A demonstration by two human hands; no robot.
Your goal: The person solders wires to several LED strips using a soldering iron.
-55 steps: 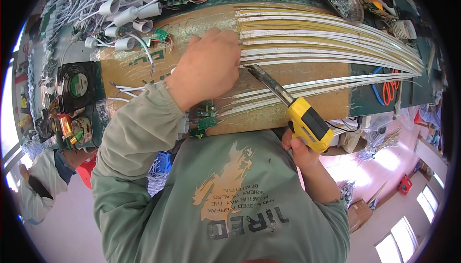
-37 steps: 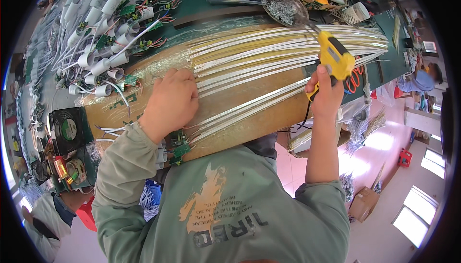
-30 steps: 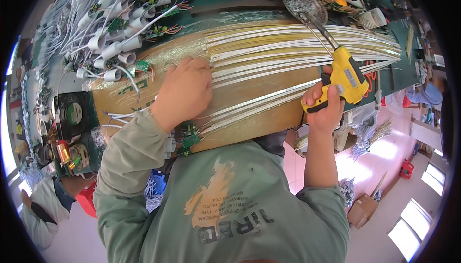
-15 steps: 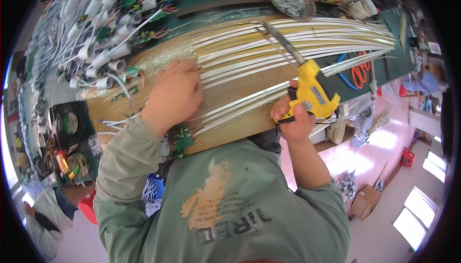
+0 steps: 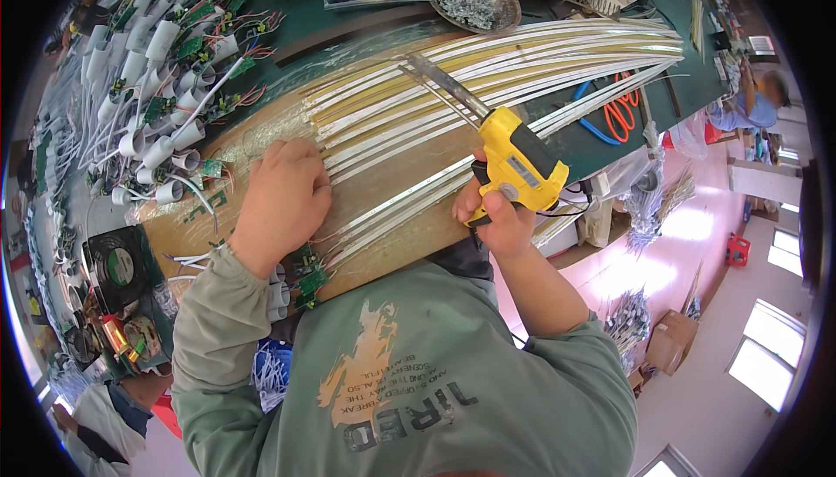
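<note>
My right hand [image 5: 495, 216] grips a yellow soldering gun [image 5: 521, 168], its fingers wrapped round the handle. The gun's long metal tip points up and left, above a row of thin white and yellow LED strips [image 5: 488, 85]. My left hand [image 5: 283, 203] rests at the left ends of those strips, fingers curled down; whatever they hold is hidden beneath the hand. Below the left hand a small green circuit board [image 5: 311, 281] with wires lies at the near edge of the brown work board [image 5: 383, 259]. A few strips run separately, closer to me, between both hands.
White lamp sockets [image 5: 161, 42] with wires and green boards are heaped at the left. A black fan [image 5: 117, 264] stands near them. Orange-handled scissors [image 5: 620, 111] and blue-handled pliers [image 5: 585, 120] lie right. A round metal dish [image 5: 475, 3] sits at the back.
The whole view has shifted and turned a little. The soldering gun's tip has moved slightly left over the strips. My left hand stays at the strip ends.
</note>
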